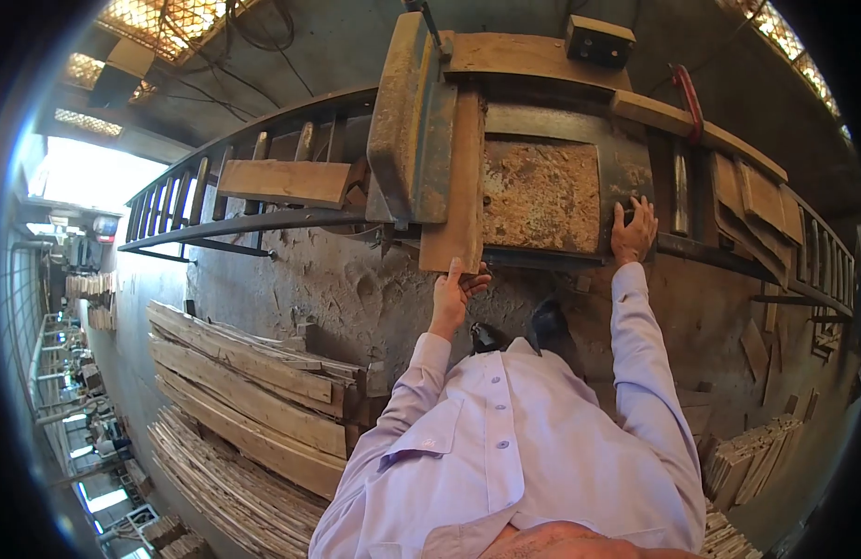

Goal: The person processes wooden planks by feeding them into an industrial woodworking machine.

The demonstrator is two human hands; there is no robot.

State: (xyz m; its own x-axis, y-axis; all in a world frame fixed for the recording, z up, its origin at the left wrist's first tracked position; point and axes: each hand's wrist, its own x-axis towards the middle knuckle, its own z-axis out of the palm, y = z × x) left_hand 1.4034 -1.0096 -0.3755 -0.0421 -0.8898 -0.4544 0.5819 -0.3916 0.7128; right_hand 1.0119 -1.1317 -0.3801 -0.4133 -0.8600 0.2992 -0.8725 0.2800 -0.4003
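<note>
Board (465, 177), wood, 1 pc: ctr of frame, running top to bottom on table (626, 158), just beside metal housing (407, 121) at its left. L hand (456, 293), ctr: grip clamped on board's lower end, thumb on top. R hand (635, 231), right of ctr: grip apart, fingers spread, resting on table's lower edge. Sawdust-strewn panel (542, 196), 1: betw. board and R hand. Wood pc (283, 182), 1: upper left, on rollers (203, 180). Red clamp (689, 101), 1: upper right, at wood strip (701, 135). Black box (599, 44), wood-topped, 1: top, right of ctr. Flat offcuts (752, 210), sev.: right side. Plank stack (249, 359), qty many: lower left, on floor (291, 265).
</note>
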